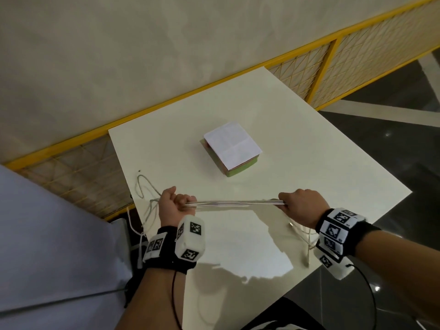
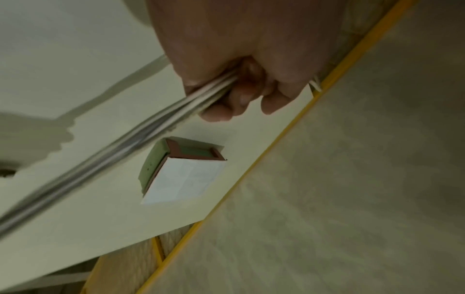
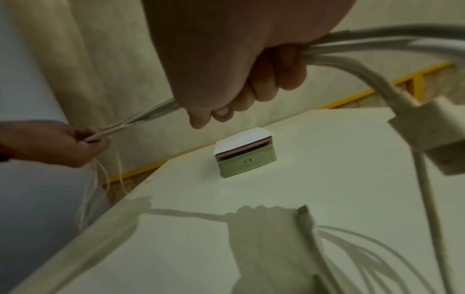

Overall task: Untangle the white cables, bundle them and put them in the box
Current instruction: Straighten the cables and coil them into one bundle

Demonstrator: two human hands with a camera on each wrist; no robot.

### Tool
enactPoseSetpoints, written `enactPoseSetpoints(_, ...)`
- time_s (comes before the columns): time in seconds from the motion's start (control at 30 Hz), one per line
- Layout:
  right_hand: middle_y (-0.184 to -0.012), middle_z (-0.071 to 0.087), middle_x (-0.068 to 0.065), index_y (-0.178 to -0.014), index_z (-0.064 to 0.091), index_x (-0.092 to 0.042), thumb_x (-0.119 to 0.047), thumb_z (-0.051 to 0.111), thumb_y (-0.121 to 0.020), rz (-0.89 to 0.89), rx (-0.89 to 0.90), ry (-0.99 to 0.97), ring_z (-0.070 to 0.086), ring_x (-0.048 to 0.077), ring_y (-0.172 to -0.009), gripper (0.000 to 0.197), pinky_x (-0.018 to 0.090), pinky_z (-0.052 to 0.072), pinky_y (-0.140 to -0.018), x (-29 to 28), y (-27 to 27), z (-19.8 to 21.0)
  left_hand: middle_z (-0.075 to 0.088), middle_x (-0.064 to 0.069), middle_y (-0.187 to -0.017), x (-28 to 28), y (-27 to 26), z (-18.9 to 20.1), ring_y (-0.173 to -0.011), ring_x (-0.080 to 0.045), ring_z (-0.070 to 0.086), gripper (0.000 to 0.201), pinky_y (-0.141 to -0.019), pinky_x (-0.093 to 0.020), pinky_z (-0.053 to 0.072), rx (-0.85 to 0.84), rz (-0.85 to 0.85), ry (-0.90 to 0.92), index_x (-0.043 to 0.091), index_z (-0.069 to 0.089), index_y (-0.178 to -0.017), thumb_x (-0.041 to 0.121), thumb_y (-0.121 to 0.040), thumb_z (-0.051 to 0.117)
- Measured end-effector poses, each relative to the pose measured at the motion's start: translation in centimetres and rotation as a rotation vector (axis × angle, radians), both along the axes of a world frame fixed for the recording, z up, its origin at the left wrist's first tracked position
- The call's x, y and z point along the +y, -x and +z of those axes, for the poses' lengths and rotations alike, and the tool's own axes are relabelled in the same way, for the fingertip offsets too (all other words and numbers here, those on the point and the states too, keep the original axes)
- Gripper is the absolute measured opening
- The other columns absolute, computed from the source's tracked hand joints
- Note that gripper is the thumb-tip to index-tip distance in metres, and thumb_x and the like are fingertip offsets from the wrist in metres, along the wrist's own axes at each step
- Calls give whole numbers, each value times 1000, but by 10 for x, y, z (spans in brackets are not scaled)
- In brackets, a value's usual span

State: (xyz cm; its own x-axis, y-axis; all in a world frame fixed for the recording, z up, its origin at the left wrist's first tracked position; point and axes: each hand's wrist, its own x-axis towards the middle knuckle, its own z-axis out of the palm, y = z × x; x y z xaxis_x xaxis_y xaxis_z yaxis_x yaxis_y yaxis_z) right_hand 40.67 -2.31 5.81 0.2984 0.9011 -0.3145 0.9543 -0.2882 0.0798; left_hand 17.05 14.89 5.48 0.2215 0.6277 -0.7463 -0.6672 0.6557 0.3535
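Head view shows the left hand [image 1: 175, 206] and right hand [image 1: 301, 208] each gripping the white cables [image 1: 233, 203], stretched tight above the table [image 1: 297, 144]. Loose ends hang down past both fists. Farther back sits the green box [image 1: 232, 151], maybe part open under a white paper [image 1: 232, 145].

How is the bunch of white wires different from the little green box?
The white cables are long and thin; the small green box with the white lid is short and blocky. The cables are held in the air, stretched between the left hand and right hand; the box rests untouched on the white table.
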Motion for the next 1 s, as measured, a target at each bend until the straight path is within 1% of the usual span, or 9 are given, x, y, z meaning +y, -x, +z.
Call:
enactPoseSetpoints(0.2,-74,64,9,-92,53,-17,-54,26,-95,1,-63,-41,62,34,-71,46,30,36,-57,5,-37,-1,19,5,-37,7,3,-1,-30,-11,22,45,-41,-16,25,9,34,-19,21,21,-55,17,-93,43)
enactPoseSetpoints(0.37,-77,66,8,-90,52,-19,-52,31,-95,-6,-50,-19,62,34,-72,40,31,37,-57,9,-54,-7,13,6,-36,0,-5,3,-28,-13,16,55,-36,-14,18,93,14,-48,23,20,-39,14,-90,39)
enactPoseSetpoints(0.5,-81,63,6,-80,45,-19,-41,45,-93,-7,99,39,57,30,-74,25,35,45,-65,7,-60,-10,13,7,-36,-6,-14,5,-28,-13,15,44,-35,-15,17,143,53,-36,23,16,-52,11,-87,39)
enactPoseSetpoints(0.57,-92,67,6,-88,52,-19,-41,54,-88,-30,157,-4,61,29,-83,22,34,46,-70,4,-61,-12,13,7,-36,-9,-17,5,-28,-13,15,41,-35,-15,17,152,55,-34,23,15,-56,11,-87,39)
enactPoseSetpoints(0.63,-104,67,4,-112,53,-21,-47,62,-80,-63,203,-3,61,25,-95,42,32,45,-82,0,-64,-12,13,7,-36,-11,-19,5,-29,-13,15,40,-35,-16,18,161,48,-39,22,16,-57,10,-87,39)
enactPoseSetpoints(0.7,-122,58,3,-136,37,-26,-56,68,-70,-56,199,89,52,24,-115,79,36,37,-100,-4,-64,-9,13,7,-37,-13,-21,7,-29,-12,14,39,-36,-15,18,164,50,-45,22,16,-57,10,-86,39)
enactPoseSetpoints(0.8,-147,36,4,-148,13,-25,-64,70,-61,17,237,50,26,26,-139,111,42,19,-113,4,-45,5,13,7,-36,-17,-25,12,-29,-12,14,40,-36,-13,18,169,46,-46,22,17,-56,10,-86,40)
enactPoseSetpoints(0.9,-152,29,10,-148,14,-15,-59,71,-64,160,395,-104,21,27,-142,111,38,17,-114,35,7,21,13,7,-37,-22,-32,16,-30,-13,14,42,-36,-15,17,170,45,-37,22,18,-53,10,-85,41)
enactPoseSetpoints(1.0,-146,36,16,-146,16,-7,-39,65,-81,269,447,-67,34,31,-134,88,41,23,-112,66,70,18,14,7,-36,-30,-39,22,-29,-12,14,42,-34,-16,17,152,51,-27,21,17,-53,8,-86,41)
